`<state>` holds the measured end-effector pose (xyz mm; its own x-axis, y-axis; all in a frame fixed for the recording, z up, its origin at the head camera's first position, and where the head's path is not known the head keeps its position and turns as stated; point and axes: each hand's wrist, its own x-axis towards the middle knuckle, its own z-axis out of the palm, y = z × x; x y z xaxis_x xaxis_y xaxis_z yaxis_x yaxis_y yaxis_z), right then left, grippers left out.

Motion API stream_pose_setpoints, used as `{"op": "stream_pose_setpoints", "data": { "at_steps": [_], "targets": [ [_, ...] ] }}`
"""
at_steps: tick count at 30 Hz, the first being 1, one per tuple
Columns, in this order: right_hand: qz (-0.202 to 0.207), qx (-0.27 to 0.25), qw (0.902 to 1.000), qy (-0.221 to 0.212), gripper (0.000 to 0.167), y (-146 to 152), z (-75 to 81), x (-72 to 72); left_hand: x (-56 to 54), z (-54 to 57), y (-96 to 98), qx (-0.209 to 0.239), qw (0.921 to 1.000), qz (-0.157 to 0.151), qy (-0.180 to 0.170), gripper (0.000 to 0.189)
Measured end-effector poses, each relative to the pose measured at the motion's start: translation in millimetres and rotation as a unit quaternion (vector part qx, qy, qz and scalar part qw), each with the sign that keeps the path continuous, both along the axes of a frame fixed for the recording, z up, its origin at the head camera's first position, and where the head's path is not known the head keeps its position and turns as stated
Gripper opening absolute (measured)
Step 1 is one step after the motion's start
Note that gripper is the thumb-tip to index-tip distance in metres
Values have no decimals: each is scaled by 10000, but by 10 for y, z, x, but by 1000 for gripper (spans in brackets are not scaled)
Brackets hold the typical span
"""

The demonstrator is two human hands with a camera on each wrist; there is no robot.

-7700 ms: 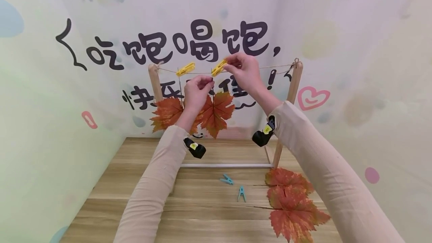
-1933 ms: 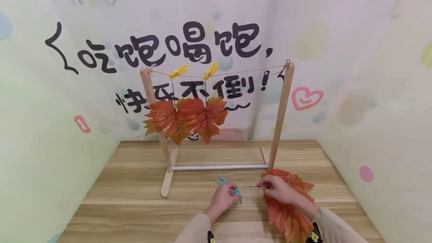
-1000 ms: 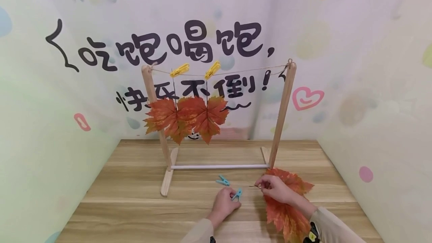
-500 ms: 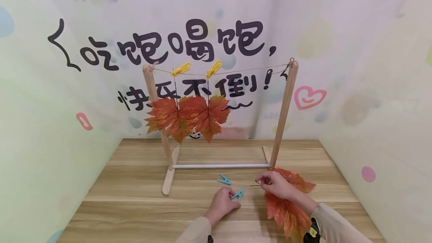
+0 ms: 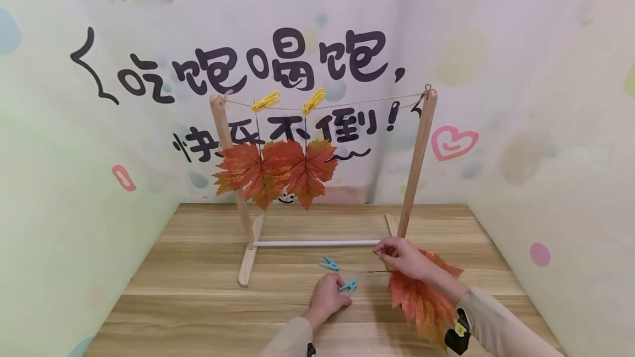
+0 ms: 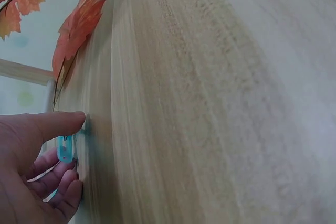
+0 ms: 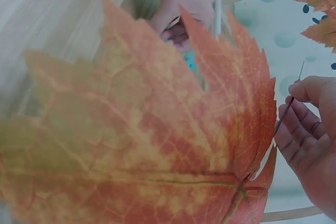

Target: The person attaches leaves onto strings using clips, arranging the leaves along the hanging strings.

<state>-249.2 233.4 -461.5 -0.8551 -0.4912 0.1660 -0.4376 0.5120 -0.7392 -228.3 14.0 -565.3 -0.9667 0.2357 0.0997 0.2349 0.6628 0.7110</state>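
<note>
Our right hand point(image 5: 407, 260) pinches a leaf stem point(image 7: 284, 115), blade point(image 7: 157, 129) pointing left in right-wrist view; left hand point(image 5: 326, 296) grips blue clip point(image 5: 350, 286).

Above a wood-grain bench point(image 5: 173, 269), the left hand point(image 5: 327, 296) has a blue clothespin point(image 5: 349, 286) in its grip, with a second blue clothespin point(image 5: 329, 263) lying near its fingers. The right hand point(image 5: 409, 260) pinches a thin stem over overlapping red-orange leaves point(image 5: 419, 304); another stem juts left beneath it. Behind stands a wooden frame point(image 5: 416, 169) with a white rod point(image 5: 317, 243) low between its posts and a string point(image 5: 367, 102) across the top. From the string, two yellow clothespins point(image 5: 314, 102) hang two leaves by their stems, edges overlapping. Black characters point(image 5: 292, 62) mark the pale wall.
</note>
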Motion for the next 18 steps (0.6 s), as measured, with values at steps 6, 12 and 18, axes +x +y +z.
{"op": "stream_pose_setpoints", "data": {
  "at_steps": [6,12,18],
  "targets": [
    [31,-178,9996,227,10,-76,118,-46,-34,94,-76,80,9988,-452,182,26],
    [95,-170,9979,621,12,-149,308,-74,-109,291,-186,114,9971,-691,309,23],
    [-100,-46,9965,823,11,-194,534,-135,-262,605,-309,111,9941,-991,429,23]
  ]
}}
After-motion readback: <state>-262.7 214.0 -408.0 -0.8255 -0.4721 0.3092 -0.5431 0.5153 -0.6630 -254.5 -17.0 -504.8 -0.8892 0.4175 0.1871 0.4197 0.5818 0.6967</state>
